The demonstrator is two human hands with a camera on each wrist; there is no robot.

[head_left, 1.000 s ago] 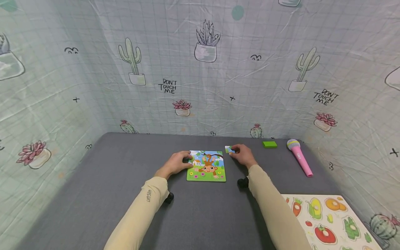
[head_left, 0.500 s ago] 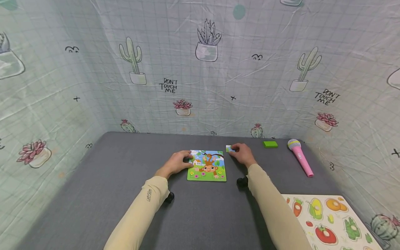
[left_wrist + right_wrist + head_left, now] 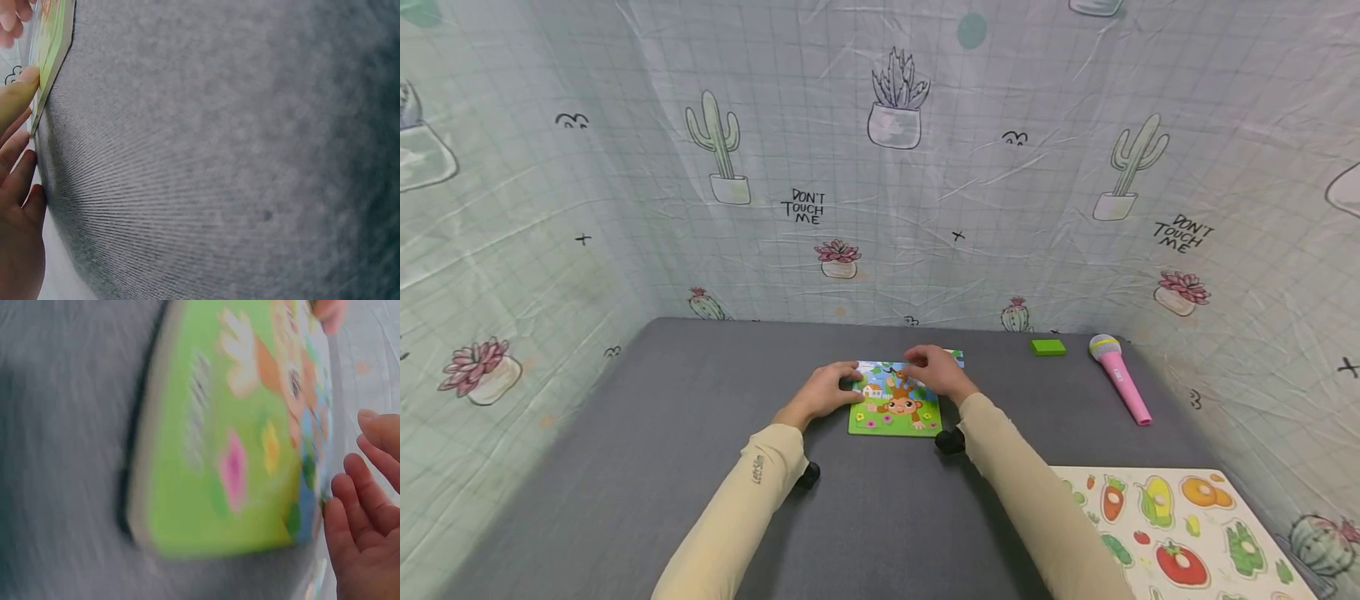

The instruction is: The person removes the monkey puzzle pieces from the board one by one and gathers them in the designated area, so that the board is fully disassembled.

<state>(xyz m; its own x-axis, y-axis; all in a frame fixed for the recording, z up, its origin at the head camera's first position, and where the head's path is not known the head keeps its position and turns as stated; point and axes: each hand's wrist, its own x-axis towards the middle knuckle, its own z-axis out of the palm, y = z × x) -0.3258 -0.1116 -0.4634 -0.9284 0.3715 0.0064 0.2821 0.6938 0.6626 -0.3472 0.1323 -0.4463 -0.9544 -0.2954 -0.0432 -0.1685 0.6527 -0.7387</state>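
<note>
A square jigsaw puzzle [image 3: 895, 423] with a monkey picture lies flat on the grey table. My left hand [image 3: 822, 392] holds its left edge, the thumb [image 3: 19, 94] on top and the other fingers along the side. Over the puzzle's upper right part hovers my right hand [image 3: 942, 373], hiding some of the picture. In the right wrist view its fingers [image 3: 369, 506] are loosely bent near the far edge, and nothing shows between them. A loose puzzle piece [image 3: 958, 356] lies just beyond the upper right corner, partly behind the right hand.
A green block [image 3: 1048, 347] and a pink toy microphone [image 3: 1122, 379] lie at the back right of the table [image 3: 880, 517]. Nearer on the right is a white vegetable-picture board [image 3: 1213, 533]. A cactus-print curtain [image 3: 790, 275] closes off the back and sides.
My right hand has let go of the small puzzle piece and moved left over the puzzle. The piece stays at the puzzle's upper right. My left hand has kept its place.
</note>
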